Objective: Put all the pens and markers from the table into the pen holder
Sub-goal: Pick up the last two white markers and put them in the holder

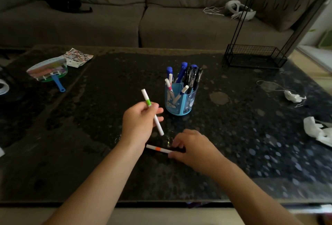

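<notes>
A blue pen holder stands mid-table, filled with several blue, black and white pens and markers. Just left of it, my left hand holds a white marker with a green band, lifted off the table and tilted. Nearer to me, a white marker with an orange band lies flat on the dark table. My right hand rests over its right end, thumb and fingers pinched around it. The marker's right end is hidden under the fingers.
A colourful hand fan with a blue handle and a sticker sheet lie at the far left. A black wire rack stands at the far right corner. Crumpled white tissues lie at the right. A grey sofa runs behind the table.
</notes>
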